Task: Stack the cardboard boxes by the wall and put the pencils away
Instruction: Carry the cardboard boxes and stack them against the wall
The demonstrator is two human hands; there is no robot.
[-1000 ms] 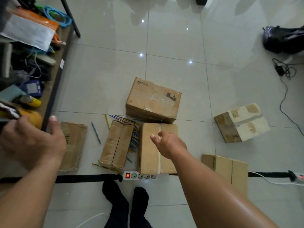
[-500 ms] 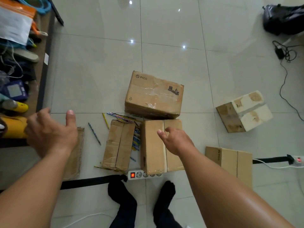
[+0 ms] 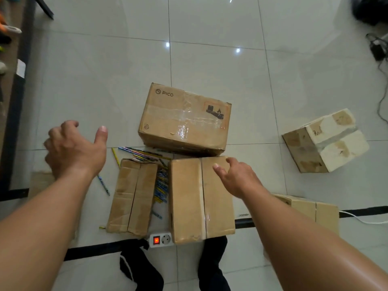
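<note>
Head view shows nothing stacked yet: a large brown PICO-printed cardboard box [image 3: 184, 118] lies far centre, a taped brown cardboard box [image 3: 200, 198] and a flatter creased brown box [image 3: 132, 196] near, coloured pencils [image 3: 160, 183] scattered between them on the tiled floor. Left hand [image 3: 73, 150] hovers empty, fingers loosely spread; right hand [image 3: 237, 177] reaches over the taped box, fingers apart, gripping nothing.

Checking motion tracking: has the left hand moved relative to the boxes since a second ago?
Yes. The left hand has swung right, from over the shelf edge toward the narrow flat box, open and holding nothing.
</note>
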